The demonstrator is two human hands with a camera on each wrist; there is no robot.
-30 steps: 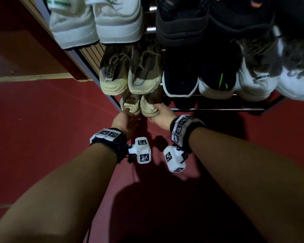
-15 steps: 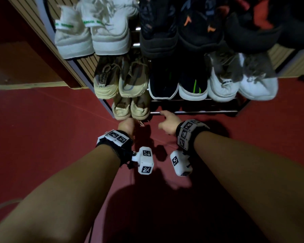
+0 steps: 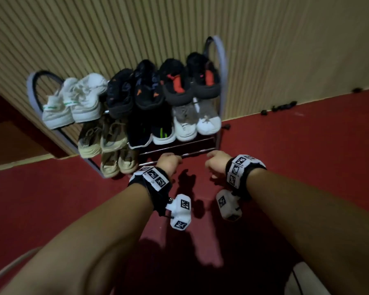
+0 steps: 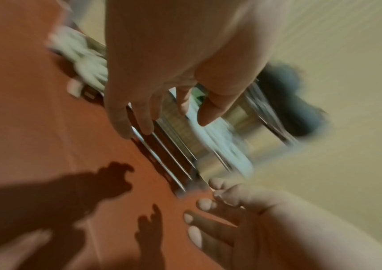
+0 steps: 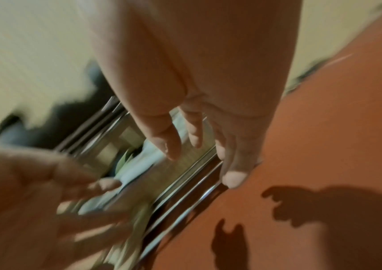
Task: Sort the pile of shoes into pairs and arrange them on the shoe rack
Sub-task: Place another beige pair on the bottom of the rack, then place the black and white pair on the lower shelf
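Observation:
The metal shoe rack [image 3: 222, 81] stands against the ribbed wall with paired shoes on it. Its top tier holds a white pair [image 3: 73, 103], a black and orange pair [image 3: 134, 90] and a black and red pair [image 3: 190, 81]. Below these are a beige pair [image 3: 102, 137], a black pair [image 3: 151, 133] and a white and grey pair [image 3: 196, 122]. A tan pair [image 3: 118, 162] sits at the bottom left. My left hand [image 3: 168, 163] [image 4: 162, 124] and right hand [image 3: 216, 162] [image 5: 199, 155] hover in front of the bare bottom bars [image 3: 179, 152], fingers relaxed, holding nothing.
Red floor [image 3: 307, 156] spreads to the right and in front of the rack. Small dark bits [image 3: 283, 107] lie along the wall base at the right. A white object [image 3: 305, 279] shows at the lower right, a pale cable [image 3: 9, 267] at the lower left.
Both hands have let go of the tan pair on the bottom tier and drawn back and to the right. The head view has pulled away, so the whole rack shows.

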